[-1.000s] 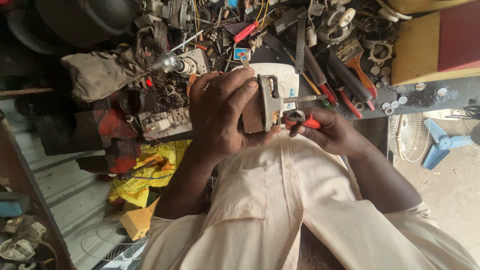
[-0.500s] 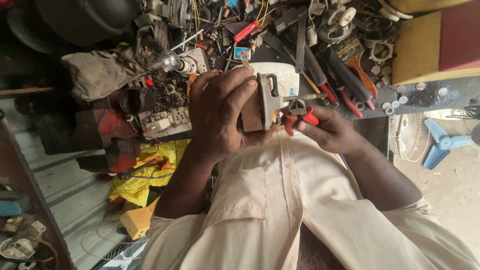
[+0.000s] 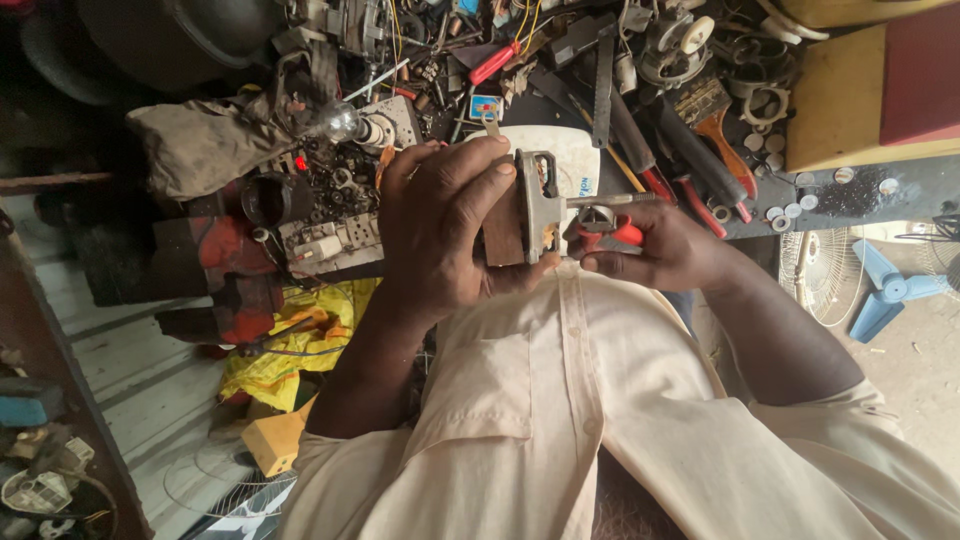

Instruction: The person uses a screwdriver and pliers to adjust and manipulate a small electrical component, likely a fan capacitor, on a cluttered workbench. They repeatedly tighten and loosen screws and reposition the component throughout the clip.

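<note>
Grey metal bracket-shaped part [image 3: 538,205], with a brown block behind it, held up in front of the chest over a cluttered workbench [image 3: 820,195]. Left hand [image 3: 445,230]: fingers curled closed around the block and part, thumb laid across the top edge. Right hand [image 3: 665,250]: closed around red-handled pliers [image 3: 610,228], whose nose meets the part's right side; a thin metal rod [image 3: 610,200] sticks out from the part just above the pliers, and whether the pliers grip it is hard to make out. Behind the part: white plastic piece [image 3: 575,165]. On the bench: paintbrush [image 3: 715,125], red-handled screwdriver [image 3: 495,62], glass bulb [image 3: 340,122], grey rag [image 3: 200,145], loose screws and small parts. Lower left: yellow cloth [image 3: 290,350]. Far right: blue fan [image 3: 885,290]. Wearer in cream shirt [image 3: 560,420].
</note>
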